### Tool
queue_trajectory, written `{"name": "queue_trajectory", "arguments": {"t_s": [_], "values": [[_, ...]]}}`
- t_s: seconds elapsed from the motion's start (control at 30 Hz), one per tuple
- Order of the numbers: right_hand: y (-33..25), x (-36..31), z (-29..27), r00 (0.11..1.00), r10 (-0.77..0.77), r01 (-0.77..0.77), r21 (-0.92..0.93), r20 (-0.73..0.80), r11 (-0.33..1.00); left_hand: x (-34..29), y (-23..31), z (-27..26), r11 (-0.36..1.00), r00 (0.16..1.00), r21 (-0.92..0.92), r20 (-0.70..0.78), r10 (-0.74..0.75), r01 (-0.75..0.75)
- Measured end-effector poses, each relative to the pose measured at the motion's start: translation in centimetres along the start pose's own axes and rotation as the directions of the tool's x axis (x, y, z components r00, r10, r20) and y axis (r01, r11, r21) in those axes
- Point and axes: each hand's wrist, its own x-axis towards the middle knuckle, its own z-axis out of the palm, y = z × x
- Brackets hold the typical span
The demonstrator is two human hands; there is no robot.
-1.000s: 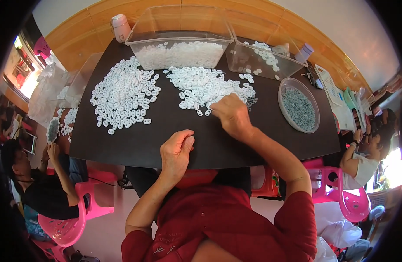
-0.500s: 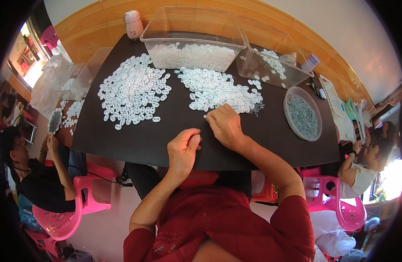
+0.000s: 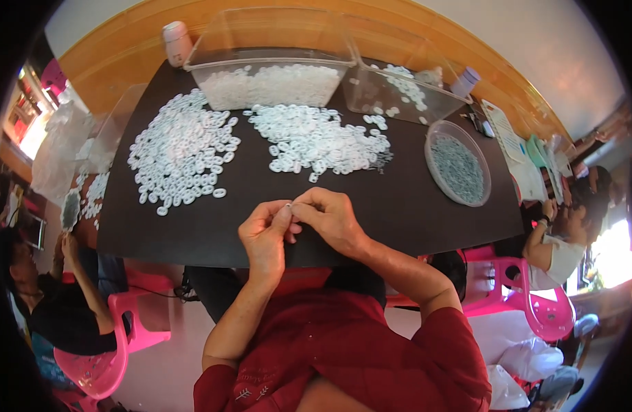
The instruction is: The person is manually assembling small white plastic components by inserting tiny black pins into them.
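My left hand (image 3: 264, 237) and my right hand (image 3: 330, 218) meet fingertip to fingertip above the near part of the dark table. A small white plastic piece (image 3: 288, 204) shows between their pinched fingers, mostly covered by them. Beyond my hands lies a pile of white oval plastic pieces with holes (image 3: 309, 141), and a few small dark metal pins (image 3: 382, 162) sit by its right edge. Another heap of the same white pieces (image 3: 182, 154) spreads over the left of the table.
A clear bin (image 3: 271, 58) full of white pieces stands at the back, beside a second clear bin (image 3: 405, 103). Right of them is a round tub (image 3: 429, 165) of grey pins. Pink and purple bottles stand behind. People sit at left and right on pink chairs.
My right hand has come back from the near edge of the pile with the white piece, toward me and left. My left hand has moved slightly left and up to meet it.
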Motion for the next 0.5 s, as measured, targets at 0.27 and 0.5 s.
{"name": "queue_trajectory", "arguments": {"t_s": [0.27, 0.5], "values": [[2.3, 0.2, -6.0, 0.8, -0.518, 0.218, -0.658, -0.302, 0.721, -0.1, 0.0, 0.2, 0.999, 1.0, 0.041, 0.013, 0.0, 0.0], [2.5, 1.8, -10.0, 0.76, -0.635, 0.181, -0.895, -0.136, 0.408, -0.3, -0.5, 0.0, 0.996, 0.999, 0.081, 0.033, 0.038, -0.04]]}}
